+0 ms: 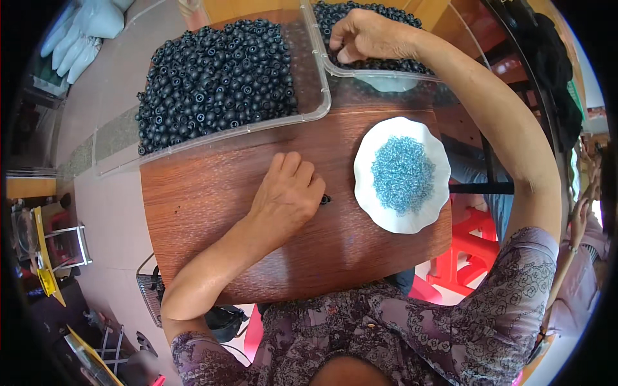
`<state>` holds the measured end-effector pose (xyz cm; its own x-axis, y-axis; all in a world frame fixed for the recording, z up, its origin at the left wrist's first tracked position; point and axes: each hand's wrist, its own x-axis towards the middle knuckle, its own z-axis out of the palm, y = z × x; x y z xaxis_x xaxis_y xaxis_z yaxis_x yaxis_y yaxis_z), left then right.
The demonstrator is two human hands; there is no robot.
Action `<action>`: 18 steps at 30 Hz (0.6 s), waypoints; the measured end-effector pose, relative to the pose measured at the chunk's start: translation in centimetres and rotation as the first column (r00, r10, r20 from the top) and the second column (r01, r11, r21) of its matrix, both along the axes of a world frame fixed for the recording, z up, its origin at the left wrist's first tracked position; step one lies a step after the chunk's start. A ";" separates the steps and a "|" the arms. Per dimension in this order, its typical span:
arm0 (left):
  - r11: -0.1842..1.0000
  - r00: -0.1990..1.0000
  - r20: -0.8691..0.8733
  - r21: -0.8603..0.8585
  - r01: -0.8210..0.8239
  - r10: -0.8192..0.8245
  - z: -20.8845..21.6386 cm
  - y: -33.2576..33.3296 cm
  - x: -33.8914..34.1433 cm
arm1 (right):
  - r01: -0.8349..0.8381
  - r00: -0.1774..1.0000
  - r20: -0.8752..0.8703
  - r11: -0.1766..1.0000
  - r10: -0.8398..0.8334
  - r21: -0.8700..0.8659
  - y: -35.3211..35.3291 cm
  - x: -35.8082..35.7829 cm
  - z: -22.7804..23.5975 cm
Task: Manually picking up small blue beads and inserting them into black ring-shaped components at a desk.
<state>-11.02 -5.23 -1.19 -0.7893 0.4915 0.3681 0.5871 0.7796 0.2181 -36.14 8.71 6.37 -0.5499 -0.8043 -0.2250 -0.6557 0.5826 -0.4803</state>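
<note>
Your left hand [288, 186] lies back-up over the middle of the table [199, 212], fingers curled in; a small black piece [326, 200] shows right by the thumb, but you can't tell from here whether it is gripped or just lies against the skin. Your right hand [367, 37] reaches over the right bin [367, 74], fingers bent and thumb close to the forefinger, down at the black beads there; whether it has hold of one is hidden. Between your arms sits the scalloped white plate [362, 167], with clear blue bits [402, 174] heaped in its middle, near the table's right side. Your right arm arcs round it (a low elbow on the way back could catch that thin rim), and a knock would scatter the bits or push the plate off the edge. To the left, the left bin [257, 128] holds a big heap of black beads [215, 77] and juts past the table's left edge, so leaning on that overhang could tip it. The piece by your thumb looks round enough to roll if your fingers nudge it. Beyond the table, a red stool [463, 251] stands below on the right.
</note>
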 end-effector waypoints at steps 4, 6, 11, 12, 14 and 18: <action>0.957 0.996 -0.012 0.276 -0.083 0.090 0.3 0.0 0.7 | -0.052 0.953 -0.291 0.902 -0.083 -0.428 1.1 0.8 1.9; 0.837 0.960 0.257 0.497 -0.230 0.111 1.7 -0.7 1.6 | 0.197 0.923 -0.209 0.864 -0.323 -0.463 1.6 5.6 6.3; 0.047 0.670 0.664 0.721 -0.691 -0.332 2.1 -0.5 3.8 | 0.005 0.920 -0.306 0.789 -0.245 -0.615 4.6 15.4 5.8; -0.012 0.664 0.661 0.705 -0.709 -0.350 2.2 -0.2 4.1 | -0.113 0.912 -0.381 0.801 -0.150 -0.588 5.1 16.4 4.5; -0.059 0.658 0.648 0.694 -0.718 -0.383 2.5 0.6 4.5 | -0.039 0.973 -0.198 0.751 -0.122 -0.659 5.4 19.5 1.4; -0.108 0.673 0.620 0.698 -0.708 -0.403 3.2 1.9 5.6 | 0.042 0.983 -0.097 0.702 -0.157 -0.711 5.1 23.0 -1.9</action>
<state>-5.37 -3.37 2.05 -0.9578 -0.0695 -0.2788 -0.2039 -0.5195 0.8298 -13.09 13.82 4.46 -0.6145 -0.6350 0.4682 -0.7063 0.1784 -0.6850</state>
